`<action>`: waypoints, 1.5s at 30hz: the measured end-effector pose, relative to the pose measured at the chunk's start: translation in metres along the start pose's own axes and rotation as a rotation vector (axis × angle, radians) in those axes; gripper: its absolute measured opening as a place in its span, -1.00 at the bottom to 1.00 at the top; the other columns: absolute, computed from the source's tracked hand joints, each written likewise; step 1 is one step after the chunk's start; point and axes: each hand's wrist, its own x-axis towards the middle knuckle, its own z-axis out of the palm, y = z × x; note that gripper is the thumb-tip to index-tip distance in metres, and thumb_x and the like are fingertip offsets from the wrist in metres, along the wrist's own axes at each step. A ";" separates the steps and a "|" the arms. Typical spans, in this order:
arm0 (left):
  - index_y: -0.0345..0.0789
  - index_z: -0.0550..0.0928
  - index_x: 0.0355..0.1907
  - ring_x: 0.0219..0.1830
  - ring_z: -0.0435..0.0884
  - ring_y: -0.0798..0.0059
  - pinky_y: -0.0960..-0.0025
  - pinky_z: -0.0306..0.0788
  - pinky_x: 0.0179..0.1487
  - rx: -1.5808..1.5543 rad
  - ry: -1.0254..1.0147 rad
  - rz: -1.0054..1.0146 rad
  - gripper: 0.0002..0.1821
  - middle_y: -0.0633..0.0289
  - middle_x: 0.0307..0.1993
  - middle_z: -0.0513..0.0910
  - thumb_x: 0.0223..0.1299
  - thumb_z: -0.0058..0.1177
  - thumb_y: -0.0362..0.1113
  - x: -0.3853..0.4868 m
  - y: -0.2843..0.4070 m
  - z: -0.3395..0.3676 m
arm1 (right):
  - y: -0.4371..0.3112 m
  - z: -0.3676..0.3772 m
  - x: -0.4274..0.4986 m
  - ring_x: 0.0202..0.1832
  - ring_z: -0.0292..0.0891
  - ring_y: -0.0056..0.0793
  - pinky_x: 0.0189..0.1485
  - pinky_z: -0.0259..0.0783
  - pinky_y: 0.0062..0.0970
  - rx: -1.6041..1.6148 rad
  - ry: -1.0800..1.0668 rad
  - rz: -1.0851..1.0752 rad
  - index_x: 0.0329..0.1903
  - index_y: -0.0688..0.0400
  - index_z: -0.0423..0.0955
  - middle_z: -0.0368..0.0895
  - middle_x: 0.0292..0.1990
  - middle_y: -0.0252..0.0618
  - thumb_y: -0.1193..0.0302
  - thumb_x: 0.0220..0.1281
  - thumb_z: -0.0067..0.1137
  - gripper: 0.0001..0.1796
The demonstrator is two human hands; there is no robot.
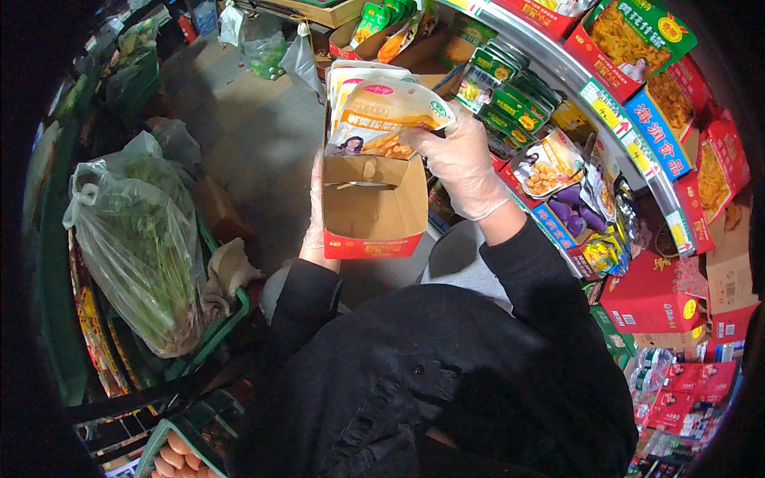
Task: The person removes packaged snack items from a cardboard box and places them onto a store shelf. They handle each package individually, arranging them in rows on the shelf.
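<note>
My left hand (316, 206), in a clear plastic glove, grips the left side of a red cardboard display box (375, 239). Several food pouches (343, 80) stand upright in the far part of the box, while its near part shows bare brown cardboard. My right hand (463, 164), gloved likewise, pinches the right edge of the front white-and-orange food pouch (382, 116) between thumb and fingers. The pouch leans over the box's middle. Most of my left hand's fingers are hidden behind the box.
Store shelves with boxed snack pouches (550, 164) curve along the right, edged by a price rail (633, 146). At left, a plastic bag of leafy greens (143, 251) lies on a green crate (230, 325). Eggs (173, 457) sit at lower left. Bags stand on the floor ahead.
</note>
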 end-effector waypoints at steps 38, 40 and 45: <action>-0.20 0.39 0.52 0.46 0.47 -0.06 -0.20 0.32 0.56 -0.063 0.043 0.073 -0.19 0.02 0.37 0.51 0.47 0.07 0.33 0.018 -0.011 -0.022 | 0.033 -0.006 -0.004 -0.07 0.79 -0.36 0.08 0.62 -0.33 -0.135 -0.078 -0.021 0.33 0.17 0.59 0.84 0.00 -0.07 0.42 0.23 0.45 -0.42; -0.17 0.40 0.51 0.45 0.47 -0.03 -0.18 0.33 0.55 -0.059 0.063 0.064 -0.18 0.05 0.33 0.53 0.43 0.12 0.34 0.014 -0.011 -0.012 | 0.030 -0.005 -0.004 -0.05 0.76 -0.39 0.10 0.61 -0.35 -0.181 -0.052 -0.018 0.32 0.20 0.57 0.82 -0.03 -0.11 0.45 0.22 0.46 -0.42; -0.17 0.32 0.57 0.49 0.43 -0.03 -0.17 0.30 0.58 -0.060 -0.018 0.056 -0.14 0.02 0.44 0.46 0.45 0.07 0.35 0.002 -0.006 0.011 | 0.017 -0.008 0.000 -0.09 0.69 -0.51 0.06 0.60 -0.43 -0.150 -0.092 0.099 0.30 0.27 0.52 0.77 -0.13 -0.27 0.50 0.21 0.49 -0.41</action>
